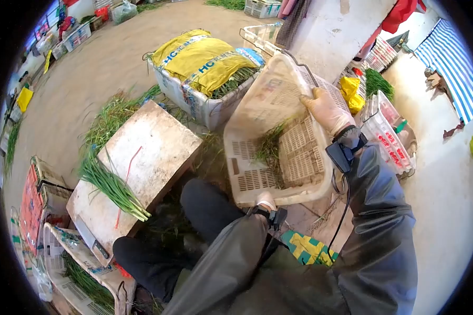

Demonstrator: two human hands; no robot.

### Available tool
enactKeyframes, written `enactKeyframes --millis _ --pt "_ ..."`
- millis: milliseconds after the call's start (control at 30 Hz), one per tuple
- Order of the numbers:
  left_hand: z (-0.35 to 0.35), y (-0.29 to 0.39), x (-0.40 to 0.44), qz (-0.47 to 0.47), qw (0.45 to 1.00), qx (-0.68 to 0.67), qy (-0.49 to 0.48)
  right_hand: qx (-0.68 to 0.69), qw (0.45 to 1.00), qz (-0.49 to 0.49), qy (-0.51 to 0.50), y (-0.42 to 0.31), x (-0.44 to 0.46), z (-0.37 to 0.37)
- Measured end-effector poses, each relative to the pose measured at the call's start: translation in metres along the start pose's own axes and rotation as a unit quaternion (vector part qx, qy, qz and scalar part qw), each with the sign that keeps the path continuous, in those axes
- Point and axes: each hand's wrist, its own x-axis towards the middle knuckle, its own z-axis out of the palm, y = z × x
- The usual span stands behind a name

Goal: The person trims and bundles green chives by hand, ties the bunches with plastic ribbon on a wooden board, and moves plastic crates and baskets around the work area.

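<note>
A dirty white plastic crate (305,195) is tilted in front of me, with green scraps (270,149) inside it. My right hand (326,109), in a pale glove, is closed over the crate's upper right rim beside its wire handle. At the near rim is my left hand (266,200), closed on the edge; its fingers are mostly hidden. To the left, a bunch of long green stalks (115,186) lies across a worn board (155,131), with a red tie (127,181) next to it. A knife (92,239) rests at the board's near edge.
A full white crate (176,100) under a yellow sack (202,58) stands ahead. Loose greens (110,118) lie behind the board. Another crate with greens (84,283) sits at lower left. Stacked crates (386,134) stand by the wall on the right.
</note>
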Motion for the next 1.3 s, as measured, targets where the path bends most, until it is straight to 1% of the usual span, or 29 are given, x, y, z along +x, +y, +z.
enactKeyframes --millis 100,133,233,267,367,400,433,500,533,567,600,633,667,700,733,767,800,867,900,933,1000,1033,1100,1200,1300 --pt "0.005 -0.001 -0.001 0.008 1.0 -0.007 0.005 -0.006 0.999 -0.005 0.033 0.001 -0.007 0.005" --pt "0.007 -0.001 -0.001 0.011 1.0 -0.009 0.006 -0.03 0.999 -0.008 0.036 0.004 -0.016 0.002" --pt "0.016 0.003 0.003 0.026 0.999 -0.027 0.02 -0.006 0.997 -0.016 0.075 0.014 -0.044 0.0" --pt "0.02 0.003 0.005 0.034 0.998 -0.037 0.027 -0.031 0.993 -0.027 0.11 -0.008 -0.067 -0.01" --pt "0.028 0.022 0.004 0.041 0.992 -0.103 0.06 -0.027 0.992 -0.025 0.117 -0.026 -0.097 -0.037" --pt "0.012 0.045 -0.022 0.013 0.988 -0.132 0.076 -0.013 0.986 -0.075 0.15 -0.018 -0.1 -0.039" --pt "-0.007 0.072 -0.051 -0.014 0.982 -0.162 0.093 -0.003 0.989 -0.071 0.13 -0.017 -0.104 -0.051" --pt "-0.026 0.11 -0.116 0.015 0.959 -0.214 0.185 0.011 0.994 -0.071 0.085 -0.036 -0.114 -0.092" --pt "-0.036 0.129 -0.149 0.033 0.944 -0.236 0.229 0.025 0.994 -0.067 0.084 -0.057 -0.129 -0.117" --pt "-0.046 0.145 -0.178 0.037 0.922 -0.31 0.229 0.039 0.994 -0.055 0.081 -0.079 -0.156 -0.14" --pt "-0.052 0.16 -0.202 0.024 0.882 -0.433 0.184 0.096 0.992 -0.015 0.08 -0.098 -0.183 -0.162" --pt "-0.061 0.177 -0.225 -0.026 0.754 -0.652 0.078 0.147 0.985 0.018 0.085 -0.112 -0.205 -0.178" --pt "-0.065 0.193 -0.241 -0.101 0.548 -0.83 -0.008 0.25 0.965 -0.022 0.08 -0.115 -0.223 -0.182" --pt "-0.063 0.202 -0.244 -0.176 0.384 -0.904 -0.059 0.282 0.953 -0.003 0.111 -0.111 -0.225 -0.18" --pt "-0.031 0.194 -0.215 -0.135 0.41 -0.9 -0.061 0.313 0.939 0.013 0.143 -0.107 -0.227 -0.179" --pt "-0.001 0.186 -0.185 -0.093 0.433 -0.894 -0.06 0.171 0.978 -0.011 0.119 -0.087 -0.209 -0.175" --pt "0.014 0.176 -0.158 -0.071 0.46 -0.882 -0.069 -0.019 0.991 -0.049 0.124 -0.073 -0.191 -0.152" --pt "0.027 0.154 -0.093 -0.04 0.538 -0.836 -0.104 -0.172 0.974 -0.105 0.107 -0.058 -0.189 -0.1" --pt "0.026 0.146 -0.073 -0.027 0.561 -0.82 -0.112 -0.138 0.979 -0.126 0.085 -0.066 -0.195 -0.075" --pt "0.027 0.144 -0.063 -0.018 0.579 -0.806 -0.122 -0.132 0.983 -0.112 0.058 -0.085 -0.196 -0.064" --pt "0.029 0.146 -0.057 -0.012 0.593 -0.792 -0.145 -0.123 0.991 -0.051 -0.006 -0.12 -0.22 -0.057" --pt "0.028 0.148 -0.056 -0.006 0.597 -0.788 -0.15 -0.122 0.977 -0.171 0.038 -0.118 -0.225 -0.05" --pt "0.028 0.148 -0.057 0.006 0.61 -0.777 -0.157 -0.143 0.962 -0.227 0.053 -0.13 -0.229 -0.052" --pt "0.024 0.138 -0.051 0.019 0.625 -0.762 -0.168 -0.123 0.98 -0.151 0.033 -0.147 -0.236 -0.056" --pt "0.016 0.136 -0.059 0.034 0.632 -0.752 -0.181 -0.135 0.974 -0.159 0.083 -0.147 -0.259 -0.056"
